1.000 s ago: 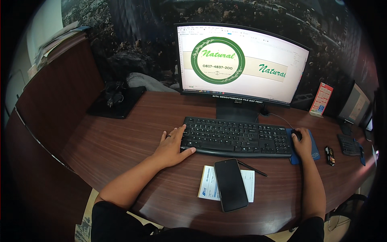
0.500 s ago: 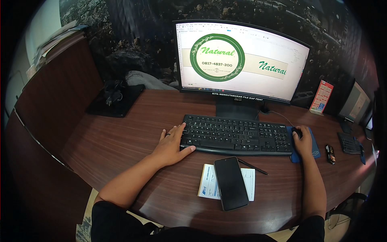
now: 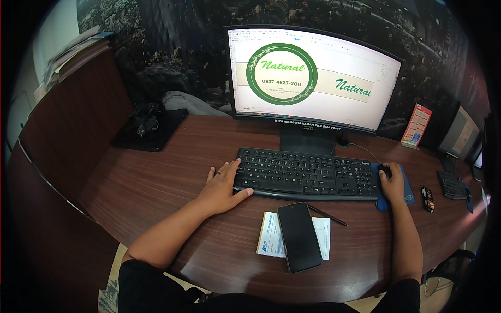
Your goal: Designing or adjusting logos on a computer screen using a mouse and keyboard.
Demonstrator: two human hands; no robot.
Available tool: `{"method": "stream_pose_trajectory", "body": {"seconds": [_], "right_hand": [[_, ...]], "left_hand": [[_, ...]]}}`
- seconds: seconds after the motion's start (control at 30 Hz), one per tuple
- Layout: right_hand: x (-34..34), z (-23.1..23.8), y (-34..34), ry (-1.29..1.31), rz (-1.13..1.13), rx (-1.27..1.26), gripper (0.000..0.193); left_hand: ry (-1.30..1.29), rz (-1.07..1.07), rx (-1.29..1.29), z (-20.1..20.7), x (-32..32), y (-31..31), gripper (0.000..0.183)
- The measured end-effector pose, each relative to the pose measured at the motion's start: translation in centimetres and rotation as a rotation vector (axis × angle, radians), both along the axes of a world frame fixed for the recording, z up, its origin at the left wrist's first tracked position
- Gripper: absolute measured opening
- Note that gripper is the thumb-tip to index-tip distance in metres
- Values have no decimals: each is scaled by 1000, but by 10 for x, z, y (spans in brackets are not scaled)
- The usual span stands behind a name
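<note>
Brown desk (image 3: pixel 177 161), left hand (image 3: pixel 223 190) spread at keyboard (image 3: pixel 308 175), right hand (image 3: pixel 394 188) curled over mouse (image 3: pixel 385 170) — dark bundle (image 3: pixel 147 121) on slab (image 3: pixel 169 129)

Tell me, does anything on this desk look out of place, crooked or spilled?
Only small things: the phone lies askew across the pad, its lower end jutting past the pad's near edge, and the pen sits slanted on the near side of the keyboard. No spill or damage shows.
</note>
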State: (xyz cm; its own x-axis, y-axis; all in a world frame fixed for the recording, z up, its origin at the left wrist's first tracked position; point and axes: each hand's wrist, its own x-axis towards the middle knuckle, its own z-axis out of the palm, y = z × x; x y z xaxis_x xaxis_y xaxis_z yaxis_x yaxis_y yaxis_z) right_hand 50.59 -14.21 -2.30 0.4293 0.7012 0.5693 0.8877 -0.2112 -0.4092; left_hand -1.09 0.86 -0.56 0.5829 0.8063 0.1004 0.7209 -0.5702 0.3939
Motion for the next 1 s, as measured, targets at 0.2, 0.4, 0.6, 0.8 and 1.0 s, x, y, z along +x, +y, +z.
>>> {"method": "stream_pose_trajectory", "body": {"seconds": [0.2, 0.4, 0.6, 0.8, 1.0], "right_hand": [[-2, 1, 0, -23, -5, -3, 25], [4, -3, 0, -34, 7, 51, 24], [4, -4, 0, -32, 25, 17, 26], [5, -3, 1, -22, 41, 22, 28], [1, 0, 1, -10, 38, 10, 28]], "left_hand": [[-5, 3, -8, 0, -1, -1, 97], [2, 9, -13, 2, -1, -2, 97], [1, 8, -6, 1, -1, -1, 96], [5, 5, 0, -1, -1, -1, 95], [9, 9, 3, -3, -1, 1, 94]]}}
